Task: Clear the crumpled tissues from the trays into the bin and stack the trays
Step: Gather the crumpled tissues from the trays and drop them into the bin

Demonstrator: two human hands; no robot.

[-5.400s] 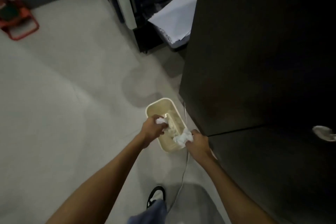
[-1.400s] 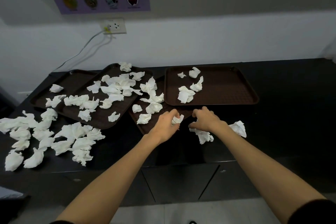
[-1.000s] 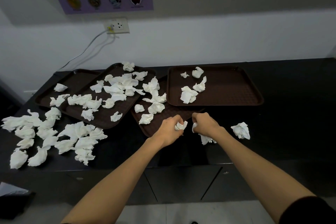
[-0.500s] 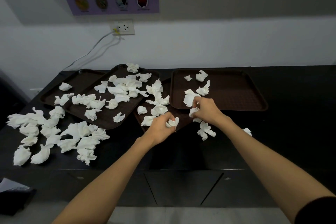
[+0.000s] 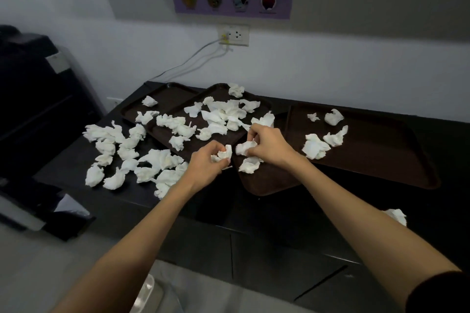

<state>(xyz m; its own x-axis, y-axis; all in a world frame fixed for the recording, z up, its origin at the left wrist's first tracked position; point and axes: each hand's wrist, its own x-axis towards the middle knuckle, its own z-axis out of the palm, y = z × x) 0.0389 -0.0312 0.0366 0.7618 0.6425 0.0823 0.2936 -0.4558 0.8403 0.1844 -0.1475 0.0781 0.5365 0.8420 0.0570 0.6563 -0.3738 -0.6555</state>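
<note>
Having moved onto the dark brown plastic tray point(image 5: 267, 180), left hand point(image 5: 206, 165) and right hand point(image 5: 269, 146) each clutch more crumpled white tissues point(image 5: 225, 154), nearly ready for another load to dump.

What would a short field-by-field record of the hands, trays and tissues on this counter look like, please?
left hand: grips a crumpled tissue
right hand: grips another tissue
right tray: a few tissues inside
middle tray: beneath the right hand, tissues inside
second tray: many tissues, overlaps the far-left tray
counter: loose tissue pile at left, stray tissue at right
stacking: not yet done
</note>
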